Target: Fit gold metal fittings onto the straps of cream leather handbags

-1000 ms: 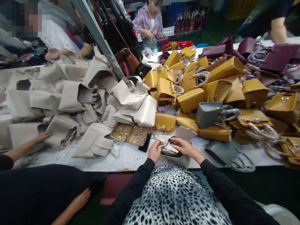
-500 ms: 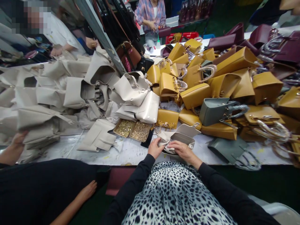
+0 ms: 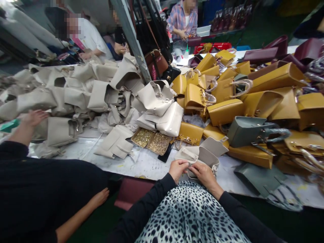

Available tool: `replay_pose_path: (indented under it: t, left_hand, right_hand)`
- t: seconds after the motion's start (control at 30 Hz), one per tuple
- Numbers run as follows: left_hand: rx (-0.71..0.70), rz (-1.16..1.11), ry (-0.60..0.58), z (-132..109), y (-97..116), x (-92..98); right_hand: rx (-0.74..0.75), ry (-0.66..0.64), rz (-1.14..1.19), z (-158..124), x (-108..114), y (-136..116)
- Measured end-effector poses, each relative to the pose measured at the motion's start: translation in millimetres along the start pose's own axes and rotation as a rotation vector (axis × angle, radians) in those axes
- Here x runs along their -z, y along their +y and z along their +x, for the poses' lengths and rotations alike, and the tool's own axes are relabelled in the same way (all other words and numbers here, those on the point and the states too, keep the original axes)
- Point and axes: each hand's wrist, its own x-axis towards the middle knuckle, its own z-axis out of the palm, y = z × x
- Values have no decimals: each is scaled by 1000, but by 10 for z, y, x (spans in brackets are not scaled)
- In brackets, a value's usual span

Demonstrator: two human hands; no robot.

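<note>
A light grey handbag [image 3: 209, 156] lies at the table's front edge with its flap folded back. Over its near side, my left hand [image 3: 178, 169] and my right hand [image 3: 204, 174] meet, thumbs and fingertips pinched together. Between the fingertips is a small greyish bit, too small to name; whether it belongs to the handbag I cannot tell. To the left sits a two-part box of small gold metal fittings [image 3: 158, 143], with a dark flat object [image 3: 165, 153] beside it.
Grey bags [image 3: 98, 94] are heaped at left, mustard bags [image 3: 225, 109] at right, near green-grey ones [image 3: 246, 130]. A flat grey bag piece [image 3: 115, 141] lies left of the fittings. A co-worker's hand [image 3: 34, 118] reaches over the left heap. A metal post [image 3: 131, 37] rises behind.
The view has shifted. My hands have drawn together at the handbag's near side, fingertips now meeting. The co-worker at left has let go of a grey bag and opened the hand.
</note>
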Motion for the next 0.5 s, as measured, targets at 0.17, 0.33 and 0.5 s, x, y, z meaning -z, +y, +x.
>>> replay_pose_path:
  t: [0.17, 0.33, 0.5]
  left_hand:
    - [79, -189, 26, 37, -118, -31]
    - [94, -347, 29, -11, -212, 3]
    - [52, -441, 61, -62, -277, 63]
  right_hand:
    - [-14, -81, -104, 16, -46, -65]
    - [59, -270, -271, 168, 131, -225]
    - [196, -417, -445, 741, 392, -607]
